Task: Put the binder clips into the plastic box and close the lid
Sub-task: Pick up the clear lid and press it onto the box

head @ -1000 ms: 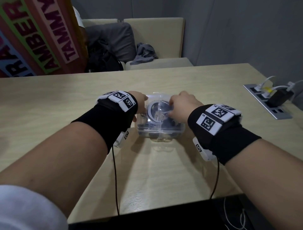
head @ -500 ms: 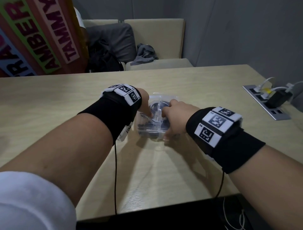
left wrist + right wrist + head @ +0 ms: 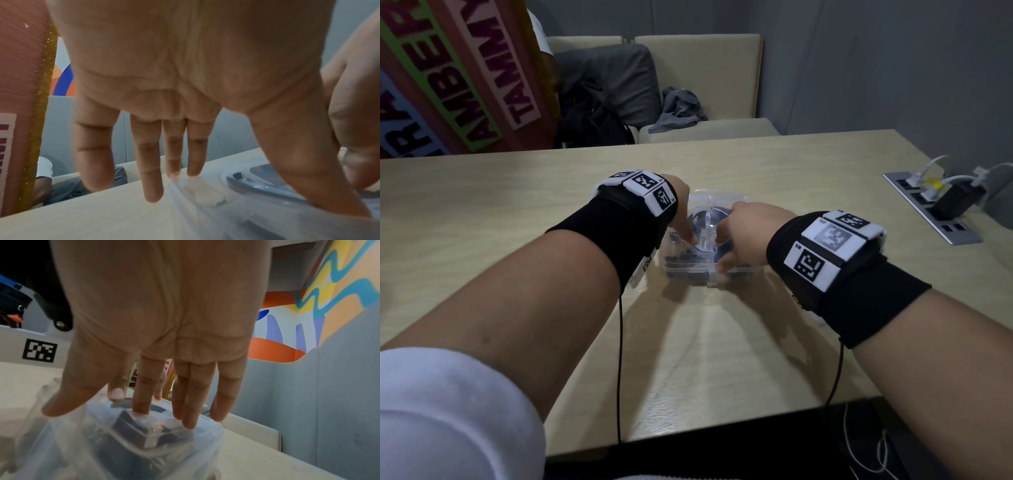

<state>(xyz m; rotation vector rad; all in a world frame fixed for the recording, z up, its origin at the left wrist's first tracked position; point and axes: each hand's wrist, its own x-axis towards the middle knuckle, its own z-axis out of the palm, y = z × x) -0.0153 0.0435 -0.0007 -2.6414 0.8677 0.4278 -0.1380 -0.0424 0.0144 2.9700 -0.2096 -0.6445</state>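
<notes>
Box: clear plastic box on the pale wooden table, between my hands.
Contents: dark binder clips inside, blurred.
Left hand: fingers straight, thumb pressing the transparent lid.
Right hand: fingers straight, tips on lid; latch hidden.

Box clear plastic w/ dark clips inside; bench pale wood grain; wrist bands black w/ white tags in blk-and-wht square codes; sleeve white; sign reddish-brown w/ green, pink, blue strips, dark letters; wall grey.
</notes>
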